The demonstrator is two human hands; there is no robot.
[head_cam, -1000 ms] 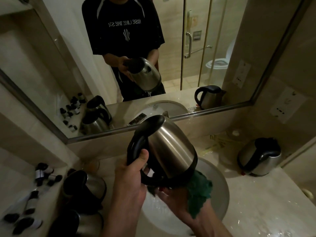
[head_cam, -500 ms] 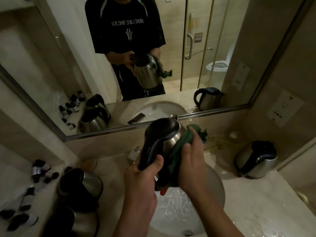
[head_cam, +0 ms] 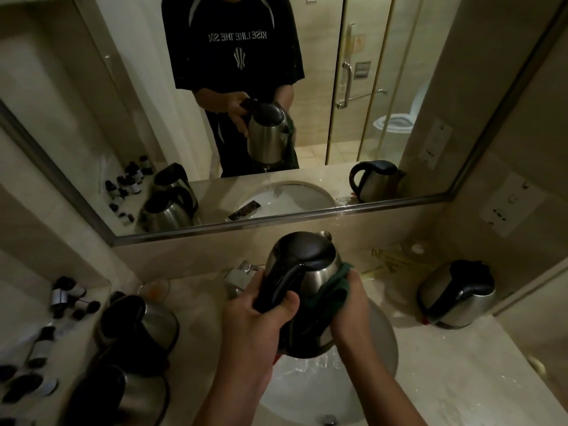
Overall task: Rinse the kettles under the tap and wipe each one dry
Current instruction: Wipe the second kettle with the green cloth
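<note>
A steel kettle with a black lid and handle [head_cam: 319,275] is held upright over the white sink basin [head_cam: 384,358]. My left hand [head_cam: 255,321] grips its black handle. My right hand [head_cam: 353,305] presses a dark green cloth [head_cam: 333,292] against the kettle's right side. Two more steel kettles [head_cam: 138,324] [head_cam: 123,395] stand on the counter at the left. Another kettle [head_cam: 458,293] stands on the counter at the right. The tap [head_cam: 241,273] sits behind the held kettle, partly hidden.
Several small dark-capped bottles [head_cam: 67,298] lie on the left counter. A mirror [head_cam: 215,118] above the counter reflects the person, the kettles and a glass door. The right counter [head_cam: 461,379] is wet. Wall sockets [head_cam: 507,207] are at the right.
The kettle went from tilted with the cloth under its base to upright. My right hand moved the cloth up onto its side and now lower along the right wall.
</note>
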